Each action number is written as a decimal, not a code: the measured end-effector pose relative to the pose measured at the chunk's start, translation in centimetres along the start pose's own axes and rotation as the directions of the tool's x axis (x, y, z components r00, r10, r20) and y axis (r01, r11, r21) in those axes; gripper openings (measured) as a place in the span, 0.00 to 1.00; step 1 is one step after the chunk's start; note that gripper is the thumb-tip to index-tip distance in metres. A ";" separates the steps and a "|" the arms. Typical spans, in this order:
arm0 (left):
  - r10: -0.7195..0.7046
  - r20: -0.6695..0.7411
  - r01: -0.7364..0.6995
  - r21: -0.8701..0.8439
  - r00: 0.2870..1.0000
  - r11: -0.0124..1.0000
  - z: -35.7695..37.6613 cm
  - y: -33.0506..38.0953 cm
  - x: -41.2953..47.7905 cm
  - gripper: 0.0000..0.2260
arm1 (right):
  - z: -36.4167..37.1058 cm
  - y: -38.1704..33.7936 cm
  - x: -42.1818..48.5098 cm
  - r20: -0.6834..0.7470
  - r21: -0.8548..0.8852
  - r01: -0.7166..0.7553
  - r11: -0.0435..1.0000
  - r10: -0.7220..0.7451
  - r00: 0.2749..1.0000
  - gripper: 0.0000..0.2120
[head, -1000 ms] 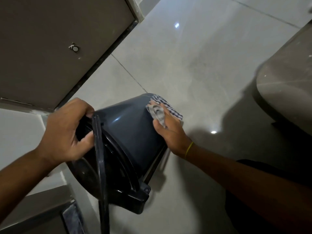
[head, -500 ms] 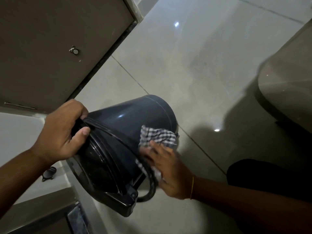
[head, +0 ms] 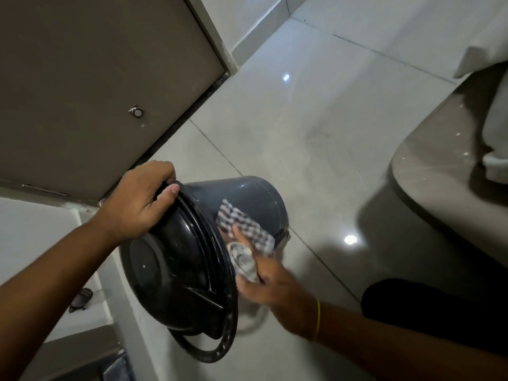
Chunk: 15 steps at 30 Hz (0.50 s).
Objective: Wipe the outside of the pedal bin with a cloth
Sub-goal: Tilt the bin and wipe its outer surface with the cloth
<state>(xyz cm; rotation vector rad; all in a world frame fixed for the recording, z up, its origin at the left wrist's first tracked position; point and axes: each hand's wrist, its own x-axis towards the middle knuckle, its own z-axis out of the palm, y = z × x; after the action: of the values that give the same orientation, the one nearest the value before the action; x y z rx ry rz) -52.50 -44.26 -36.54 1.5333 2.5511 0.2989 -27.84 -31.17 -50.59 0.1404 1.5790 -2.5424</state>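
Note:
A dark grey pedal bin (head: 247,193) is tipped on its side above the tiled floor, its lid end turned towards me and a thin wire handle hanging below it. My left hand (head: 137,204) grips the bin's upper rim by the lid. My right hand (head: 272,284) presses a checked black-and-white cloth (head: 244,224) against the bin's right side wall, close to the rim. The cloth is bunched under my fingers. The bin's underside and far end are hidden.
A brown door (head: 96,78) with a small metal stop stands at the upper left. A rounded grey counter or fixture (head: 439,174) juts in from the right. A low white ledge (head: 35,237) carries a small dark object (head: 81,298). Glossy floor tiles (head: 316,119) lie beyond.
My right hand has slid the cloth from the bin's far end down its side towards the rim. The bin has turned so its lid now faces me more.

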 end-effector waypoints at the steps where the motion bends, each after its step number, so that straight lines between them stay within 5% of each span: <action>1: 0.010 0.012 -0.010 0.009 1.000 1.000 -0.1 0.1 0.6 0.14 | -0.1 0.3 -1.5 0.007 0.073 -0.016 0.997 0.015 1.000 0.21; 2: 0.021 0.029 -0.021 0.014 0.999 1.000 0.0 0.2 1.3 0.14 | -0.3 0.2 -2.6 -0.033 0.110 -0.033 0.993 0.037 0.999 0.08; 5: 0.080 0.098 -0.082 0.018 0.992 0.996 0.3 1.7 3.9 0.15 | -2.8 -0.1 -3.0 -0.202 0.220 -0.072 0.973 0.118 0.972 0.17; 8: 0.187 0.201 -0.200 0.046 0.961 0.979 1.1 4.0 7.1 0.16 | -6.6 -1.5 -2.3 -0.424 0.434 -0.121 0.893 0.321 0.847 0.13; 11: 0.303 0.300 -0.343 0.089 0.904 0.935 3.1 7.2 10.1 0.17 | -9.6 -2.6 -2.5 -0.421 0.630 -0.168 0.758 0.515 0.746 0.22; 15: 0.396 0.417 -0.502 0.181 0.818 0.846 6.4 11.7 11.3 0.19 | -11.0 -5.7 -4.7 -0.484 0.630 -0.183 0.755 0.566 0.667 0.23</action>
<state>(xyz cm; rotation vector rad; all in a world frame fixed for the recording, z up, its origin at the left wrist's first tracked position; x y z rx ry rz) -46.33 -28.28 -40.11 2.0716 1.9746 -0.3036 -24.15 -18.44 -49.74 1.4232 0.7266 -2.5872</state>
